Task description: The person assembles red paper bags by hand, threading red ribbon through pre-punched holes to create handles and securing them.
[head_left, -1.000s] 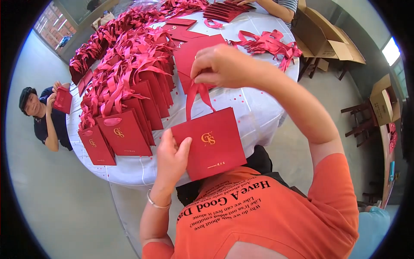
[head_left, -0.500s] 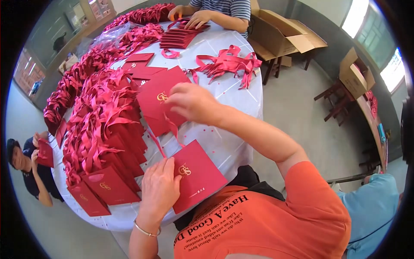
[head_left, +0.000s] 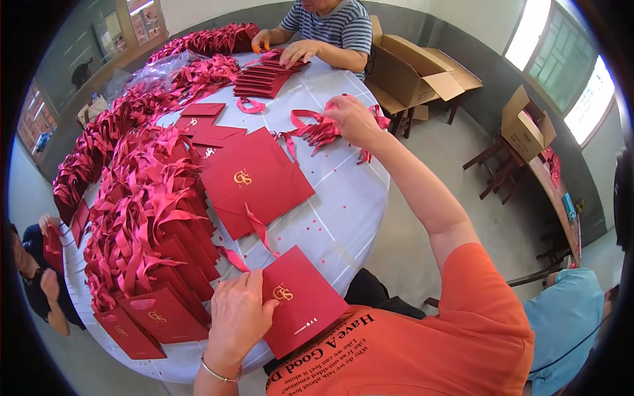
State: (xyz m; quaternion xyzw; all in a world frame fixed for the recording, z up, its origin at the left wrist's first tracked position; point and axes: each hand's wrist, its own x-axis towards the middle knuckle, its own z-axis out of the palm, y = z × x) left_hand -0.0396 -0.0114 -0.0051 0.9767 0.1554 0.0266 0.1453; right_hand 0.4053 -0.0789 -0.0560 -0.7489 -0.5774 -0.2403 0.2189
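Observation:
A flat red paper gift bag (head_left: 304,297) with a gold emblem lies at the table's near edge, a ribbon handle trailing from its top. My left hand (head_left: 241,313) grips its left side, thumb on the front face. My right hand (head_left: 356,123) is at the loose pile of red ribbons (head_left: 316,129), fingertips pinched on a ribbon; the exact grip is partly hidden. Beyond the held bag is a stack of flat red bags (head_left: 264,178), with a few more bags (head_left: 200,115) behind it.
Rows of finished-looking red bags with ribbon handles (head_left: 145,218) crowd the left of the white-covered round table (head_left: 350,204). Across it, a person in a striped shirt (head_left: 333,33) handles a fanned bag stack (head_left: 267,76). Cardboard boxes (head_left: 409,72) stand right; another person sits left.
My right hand has moved away from the bag stack, right and farther off, to the ribbon pile. My left hand stays on its bag. The whole view has shifted slightly.

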